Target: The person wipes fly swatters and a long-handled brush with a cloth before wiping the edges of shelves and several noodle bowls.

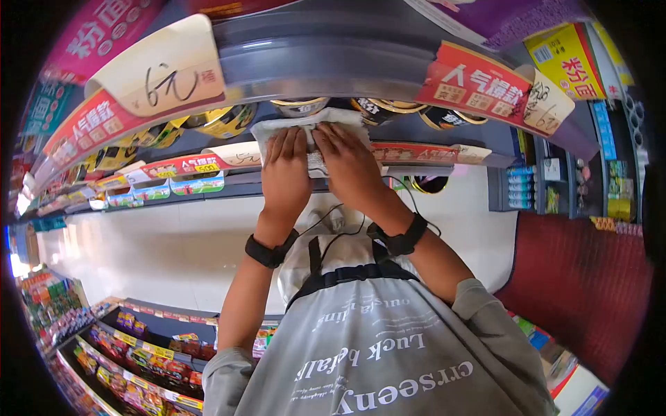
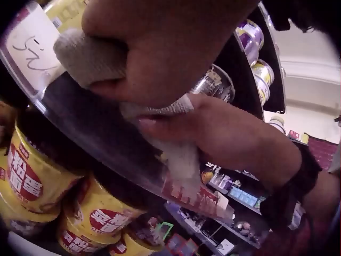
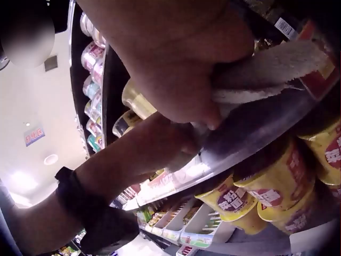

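A whitish cloth (image 1: 267, 130) is folded over the front edge of a dark shelf, with black-and-gold instant noodle bowls (image 1: 385, 109) close behind it. Side by side on the cloth are my left hand (image 1: 286, 177) and right hand (image 1: 352, 170). In the left wrist view the left fingers and thumb grip a bunched part of the cloth (image 2: 88, 58), and the right thumb lies along its lower part. The right wrist view shows a cloth end (image 3: 277, 64) sticking out past the right hand, which is curled round it. Most of the cloth's middle is hidden under the hands.
An upper shelf (image 1: 312, 66) with paper price tags (image 1: 163, 69) overhangs the hands. Red label strips (image 1: 430, 152) run along the wiped-level shelf edge. Yellow noodle tubs (image 3: 277, 176) stand on the shelf below. Behind me are snack racks (image 1: 139, 360) and a dark red mat (image 1: 576, 291).
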The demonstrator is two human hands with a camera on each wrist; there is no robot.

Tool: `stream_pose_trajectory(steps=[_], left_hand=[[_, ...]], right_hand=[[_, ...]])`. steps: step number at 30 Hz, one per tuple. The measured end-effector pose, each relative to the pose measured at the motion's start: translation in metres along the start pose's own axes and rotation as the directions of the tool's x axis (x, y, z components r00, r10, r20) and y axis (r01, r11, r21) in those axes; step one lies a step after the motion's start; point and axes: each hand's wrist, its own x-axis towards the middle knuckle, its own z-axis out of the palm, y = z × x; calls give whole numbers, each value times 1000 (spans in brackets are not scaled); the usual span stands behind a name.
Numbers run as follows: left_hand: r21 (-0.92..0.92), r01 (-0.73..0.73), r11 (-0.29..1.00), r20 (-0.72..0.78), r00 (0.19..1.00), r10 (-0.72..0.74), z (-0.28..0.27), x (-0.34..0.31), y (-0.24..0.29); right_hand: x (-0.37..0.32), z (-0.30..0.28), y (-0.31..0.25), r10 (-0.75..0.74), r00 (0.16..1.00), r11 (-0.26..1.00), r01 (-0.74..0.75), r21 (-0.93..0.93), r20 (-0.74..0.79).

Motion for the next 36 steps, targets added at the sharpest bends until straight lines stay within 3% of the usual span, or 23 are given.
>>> stream_pose_trajectory(steps=[2, 5, 9, 10, 14, 17, 21, 22, 23, 25, 28, 31, 32, 35, 36], left_hand=[[-25, -29, 999, 6, 1000, 29, 9, 2, 4], [-155, -116, 981, -1, 993, 118, 23, 9, 21], [-185, -73, 980, 44, 996, 82, 21, 13, 21], [-212, -95, 973, 38, 994, 105, 15, 13, 16], [-187, -33, 982, 58, 997, 44, 5, 8, -7], [-244, 42, 969, 57, 998, -28, 2, 8, -10], [-246, -56, 968, -54, 998, 44, 19, 14, 18], [-289, -50, 956, -14, 999, 48, 23, 16, 22], [-298, -57, 953, -21, 998, 53, 21, 20, 29], [-296, -67, 953, -57, 997, 52, 25, 19, 24], [-236, 36, 971, 48, 999, -25, 2, 12, 9], [-230, 92, 969, -40, 994, -104, -2, 1, -4], [-239, 106, 965, -37, 992, -118, 0, 1, -2], [-243, 53, 968, -59, 996, -70, 11, 8, 9], [-320, 25, 947, -31, 999, -37, 13, 10, 12]], right_hand=[[-5, -11, 8, 37, 999, 998, -37, 42, 7], [-13, -33, 18, 247, 959, 969, -244, -36, 136], [-16, -27, 21, 233, 972, 971, -231, -57, 40], [-11, -29, 10, 267, 961, 962, -261, -84, 77], [1, -5, -5, 116, 992, 970, -123, -210, -44], [4, -5, -4, 111, 994, 985, -113, -128, -23], [-16, -17, 26, 247, 969, 969, -247, -12, 5], [-19, -20, 32, 290, 955, 957, -288, -41, 64], [-21, -22, 34, 266, 964, 964, -264, -41, 31], [-9, -32, 22, 362, 924, 931, -364, -6, 119], [-3, -23, 5, 318, 941, 948, -312, -65, 114], [8, -4, -3, 76, 993, 997, -73, 35, -92], [9, -9, -4, 187, 979, 978, -193, 78, 81], [3, -22, 8, 235, 964, 955, -253, 155, 121], [-3, -23, 15, 275, 955, 952, -287, 109, 113]])
